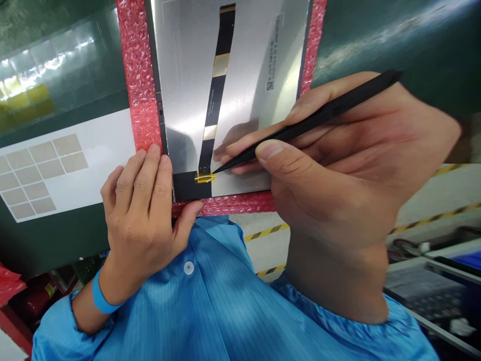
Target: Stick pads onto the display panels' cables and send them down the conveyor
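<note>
In my right hand (pixel 338 150) is a black pointed stick like a spudger (pixel 323 113), gripped like a pen. Its tip meets the right end of a small yellow tape piece (pixel 205 178). That tape lies across the lower end of a black flex cable (pixel 214 100), which runs up the silver back of a display panel (pixel 255 30). My left hand (pixel 141 210) rests flat at the panel's lower left corner, fingers stretched out over the edge and the red bubble wrap, thumb at the bottom edge. A black patch (pixel 186 188) lies beside the tape.
Red bubble wrap (pixel 141 75) lies under the panel on a dark green table (pixel 75 220). Left of it is a white sheet (pixel 105 145) with grey squares. A clear sheet with yellow squares (pixel 28 98) lies farther back. At lower right stands a rack (pixel 432 271) above a striped floor.
</note>
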Demonstrator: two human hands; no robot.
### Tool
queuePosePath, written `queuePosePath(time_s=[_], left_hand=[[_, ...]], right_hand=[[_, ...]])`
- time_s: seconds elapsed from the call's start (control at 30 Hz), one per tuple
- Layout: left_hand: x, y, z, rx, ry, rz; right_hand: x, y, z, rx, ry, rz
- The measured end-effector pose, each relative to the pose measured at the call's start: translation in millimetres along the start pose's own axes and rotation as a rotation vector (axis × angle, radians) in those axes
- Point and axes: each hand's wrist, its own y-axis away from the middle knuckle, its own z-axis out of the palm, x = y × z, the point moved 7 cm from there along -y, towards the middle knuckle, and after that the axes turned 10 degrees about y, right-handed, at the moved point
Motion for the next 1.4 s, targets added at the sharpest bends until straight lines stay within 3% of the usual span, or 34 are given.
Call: queuePosePath(time_s=[0.13, 0.33, 0.47, 0.67, 0.93, 1.1, 1.27, 1.4], left_hand=[[0, 3, -1.5, 0.010, 0.003, -0.011], [10, 7, 0.4, 0.015, -0.002, 0.108], [5, 5, 0.3, 0.022, 0.045, 0.020], [6, 3, 2.3, -0.027, 0.042, -0.002], [11, 3, 11.7, -0.148, -0.099, 0.028], [7, 12, 1.8, -0.086, -0.197, -0.008], [16, 18, 8.3, -0.016, -0.172, 0.016], [22, 15, 11.7, -0.122, -0.217, 0.084]], right_hand=[[0, 0, 0, 0.010, -0.014, 0.019], [-5, -2, 1, 0.029, 0.000, 0.017], [-5, 1, 2, 0.091, 0.045, -0.011], [6, 2, -5, 0.284, -0.016, 0.002], [13, 4, -3, 0.305, -0.012, -0.044], [10, 5, -6, 0.391, 0.050, -0.129], [13, 4, -2, 0.389, -0.006, -0.067], [8, 12, -4, 0.468, -0.044, -0.094]])
